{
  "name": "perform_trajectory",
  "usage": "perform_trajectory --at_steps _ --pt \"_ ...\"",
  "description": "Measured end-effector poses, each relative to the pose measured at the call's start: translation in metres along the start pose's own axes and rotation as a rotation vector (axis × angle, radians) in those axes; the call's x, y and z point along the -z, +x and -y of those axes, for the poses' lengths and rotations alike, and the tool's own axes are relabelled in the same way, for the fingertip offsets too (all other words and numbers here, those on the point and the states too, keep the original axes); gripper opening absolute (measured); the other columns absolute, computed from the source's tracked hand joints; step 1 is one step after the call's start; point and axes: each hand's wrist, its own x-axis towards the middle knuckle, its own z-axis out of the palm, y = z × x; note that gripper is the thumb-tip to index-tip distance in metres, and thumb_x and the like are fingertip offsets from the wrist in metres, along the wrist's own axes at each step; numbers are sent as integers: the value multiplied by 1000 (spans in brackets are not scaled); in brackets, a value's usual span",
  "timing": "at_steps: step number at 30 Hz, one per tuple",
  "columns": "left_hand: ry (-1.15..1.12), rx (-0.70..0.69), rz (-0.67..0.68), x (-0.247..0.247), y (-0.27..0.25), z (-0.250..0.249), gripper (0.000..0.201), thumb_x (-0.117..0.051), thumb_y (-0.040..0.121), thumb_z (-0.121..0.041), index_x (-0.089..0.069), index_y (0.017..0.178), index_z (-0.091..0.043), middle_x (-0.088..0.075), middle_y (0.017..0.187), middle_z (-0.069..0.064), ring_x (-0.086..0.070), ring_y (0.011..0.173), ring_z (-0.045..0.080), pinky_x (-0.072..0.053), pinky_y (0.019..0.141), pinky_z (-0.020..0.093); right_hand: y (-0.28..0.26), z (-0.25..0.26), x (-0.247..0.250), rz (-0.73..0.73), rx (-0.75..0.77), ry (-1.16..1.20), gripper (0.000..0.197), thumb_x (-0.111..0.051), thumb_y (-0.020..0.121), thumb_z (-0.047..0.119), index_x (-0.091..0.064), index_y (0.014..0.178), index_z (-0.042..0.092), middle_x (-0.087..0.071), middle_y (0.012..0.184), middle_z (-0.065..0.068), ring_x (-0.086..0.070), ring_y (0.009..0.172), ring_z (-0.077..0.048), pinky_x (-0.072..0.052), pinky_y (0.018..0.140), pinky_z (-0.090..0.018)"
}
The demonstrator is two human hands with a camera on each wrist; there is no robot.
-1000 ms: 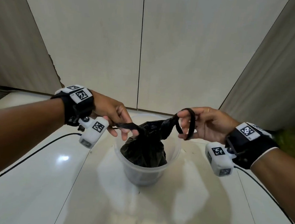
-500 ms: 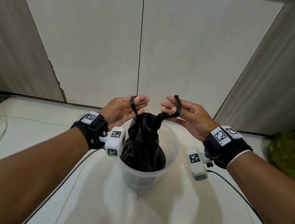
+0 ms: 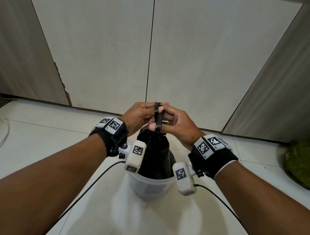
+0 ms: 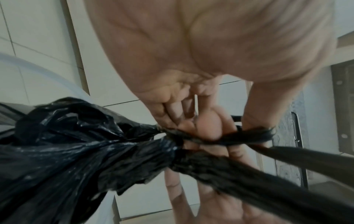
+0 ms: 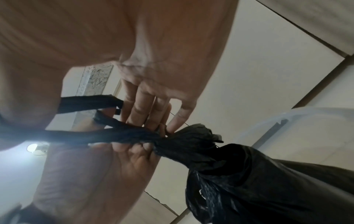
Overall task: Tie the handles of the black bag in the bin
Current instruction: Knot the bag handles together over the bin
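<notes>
1. The black bag sits in the bin; thin, soft, slippery film.
2. Left hand and right hand, together above the bin, pinch the handles.
3. Best gripped near the gathered neck.

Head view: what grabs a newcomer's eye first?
The two hands meeting at the centre: the left hand and right hand pinch the black handles together above the black bag, which is pulled up tall out of the translucent bin on the white tiled floor. After that, the marker-tagged wrist cameras and a green bundle at the right edge.
</notes>
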Motion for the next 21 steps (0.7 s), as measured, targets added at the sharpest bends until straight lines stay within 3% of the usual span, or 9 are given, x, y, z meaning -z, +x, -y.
perform_trajectory --at_steps 3,5,8,11,14,15,17,19,21 --pt "122 -43 -63 6 1 1 44 -74 78 -38 -75 108 -5 -71 108 28 -68 101 38 -49 96 48 0 0 -3 -44 17 -6 50 -88 69 5 -67 113 -2 -74 87 0 -72 87 -14 -55 88 -31" --pt "179 -46 -84 10 3 2 39 -74 81 -41 -77 101 -8 -71 99 23 -65 94 33 -46 88 47 3 0 -5 -79 29 -25 48 -93 64 20 -72 102 2 -66 82 -6 -63 83 -18 -51 85 -34" --pt "225 -34 -62 11 3 0 38 -68 89 -36 -73 103 -2 -73 97 20 -66 94 30 -48 89 47 7 0 -8 -98 22 -18 54 -96 56 38 -76 95 8 -61 89 -14 -56 86 -25 -48 87 -44" --pt "243 18 -10 6 0 -4 50 -62 91 -41 -69 108 6 -74 100 20 -69 93 23 -53 90 38 8 3 -6 -90 30 18 38 -93 62 26 -79 94 10 -67 85 -19 -65 84 -23 -53 98 -50" --pt "252 79 -5 3 -1 -7 50 -56 91 -36 -68 110 9 -68 90 12 -65 73 5 -48 72 19 11 4 2 -159 33 23 49 -91 62 27 -74 93 -7 -71 88 -30 -70 84 -27 -57 97 -47" --pt "217 88 -20 2 -1 -7 41 -57 91 -30 -70 106 6 -65 89 10 -62 72 6 -45 69 18 12 2 6 -179 24 22 48 -91 63 27 -70 87 -10 -70 82 -24 -69 79 -25 -60 91 -42" --pt "45 116 -71 6 -2 -5 20 -61 84 -25 -70 79 -8 -64 79 5 -58 75 11 -42 73 24 13 0 12 -202 -2 36 34 -88 65 19 -60 67 -2 -59 61 -8 -60 63 -21 -58 72 -31" --pt "-230 131 -143 16 -2 -1 27 -59 80 -23 -50 55 -17 -62 63 -1 -59 72 13 -44 73 29 11 -3 20 -217 -24 132 33 -81 68 9 -50 56 12 -45 54 -3 -49 57 -23 -54 67 -30" --pt "-431 129 -234 30 -2 2 38 -57 81 -24 -38 48 -20 -51 56 0 -57 67 17 -42 66 31 10 -9 29 -263 -68 299 37 -72 73 0 -47 52 17 -37 51 0 -38 48 -18 -52 69 -34"
